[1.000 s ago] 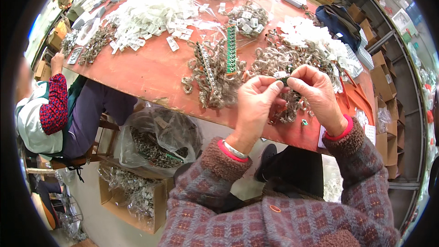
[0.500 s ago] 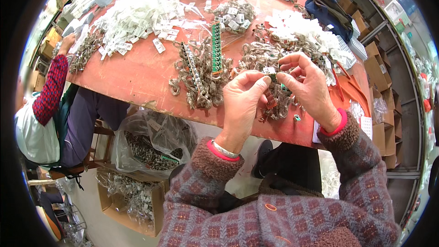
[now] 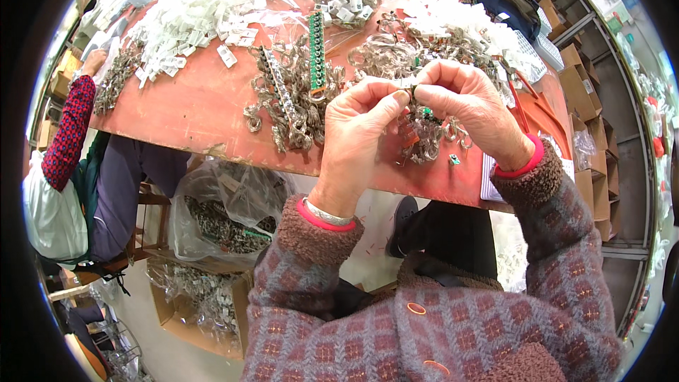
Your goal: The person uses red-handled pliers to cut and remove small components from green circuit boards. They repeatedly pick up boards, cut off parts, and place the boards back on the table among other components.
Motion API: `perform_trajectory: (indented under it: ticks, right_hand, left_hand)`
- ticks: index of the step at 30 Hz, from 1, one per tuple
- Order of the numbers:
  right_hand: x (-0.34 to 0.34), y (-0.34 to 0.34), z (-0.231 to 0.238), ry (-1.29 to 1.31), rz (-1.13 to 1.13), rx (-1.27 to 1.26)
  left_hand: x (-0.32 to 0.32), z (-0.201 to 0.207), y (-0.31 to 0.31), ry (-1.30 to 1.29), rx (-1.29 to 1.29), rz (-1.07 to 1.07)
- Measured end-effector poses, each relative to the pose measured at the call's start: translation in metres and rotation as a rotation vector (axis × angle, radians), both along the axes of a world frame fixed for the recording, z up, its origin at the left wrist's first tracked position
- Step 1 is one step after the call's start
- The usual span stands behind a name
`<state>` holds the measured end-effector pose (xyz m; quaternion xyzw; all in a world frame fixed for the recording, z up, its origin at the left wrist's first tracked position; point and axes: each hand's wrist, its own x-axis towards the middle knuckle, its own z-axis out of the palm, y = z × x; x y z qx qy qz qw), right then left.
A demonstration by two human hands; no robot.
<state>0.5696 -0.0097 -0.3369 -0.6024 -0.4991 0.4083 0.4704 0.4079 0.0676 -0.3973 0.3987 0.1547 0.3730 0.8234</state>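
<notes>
My left hand (image 3: 357, 127) and my right hand (image 3: 474, 102) meet fingertip to fingertip above the red table. Between their pinched fingers is a small white plastic piece (image 3: 406, 83), mostly covered by the fingertips. Bundles of grey-brown cable (image 3: 385, 53) lie beyond and beneath my hands. Left of them, a green circuit-board strip (image 3: 317, 53) with a row of round parts rests on more cable, and a second, pale strip (image 3: 279, 85) leans beside it. A tiny green board (image 3: 453, 160) lies alone near the table's front edge.
White plastic housings (image 3: 184, 28) are heaped at the far left. Red-handled pliers (image 3: 518, 102) lie on the right. A co-worker's sleeve (image 3: 69, 131) shows at the left. Below the table stand a plastic bag (image 3: 191, 230) and an open carton (image 3: 191, 322) of parts.
My right fingers have closed in against my left ones, so the small white piece, formerly showing dark and green bits, is now largely covered. The whole view has shifted slightly.
</notes>
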Motion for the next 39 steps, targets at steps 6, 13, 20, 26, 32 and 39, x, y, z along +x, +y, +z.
perform_trajectory:
  ticks: [6, 13, 20, 26, 32, 39]
  right_hand:
    - [-0.007, -0.003, 0.002, -0.874, -0.23, 0.223]
    - [-0.028, -0.024, -0.011, -1.383, 0.112, 0.368]
    - [-0.015, -0.017, -0.007, -1.207, 0.085, 0.415]
    - [0.017, -0.009, -0.003, -0.563, -0.286, 0.145]
    - [0.046, -0.016, -0.017, 0.251, -0.386, 0.138]
    - [0.051, -0.033, -0.034, 0.466, -0.368, 0.054]
  left_hand:
    - [-0.002, 0.0, 0.012, 0.174, 0.155, 0.191]
    - [-0.002, -0.003, 0.014, 0.146, 0.118, 0.202]
    - [-0.006, -0.001, 0.015, 0.181, 0.16, 0.255]
    - [-0.001, 0.003, 0.009, 0.036, 0.177, 0.431]
    - [0.0, -0.002, 0.008, 0.15, 0.171, 0.318]
    - [0.012, -0.01, 0.003, 0.069, -0.019, 0.177]
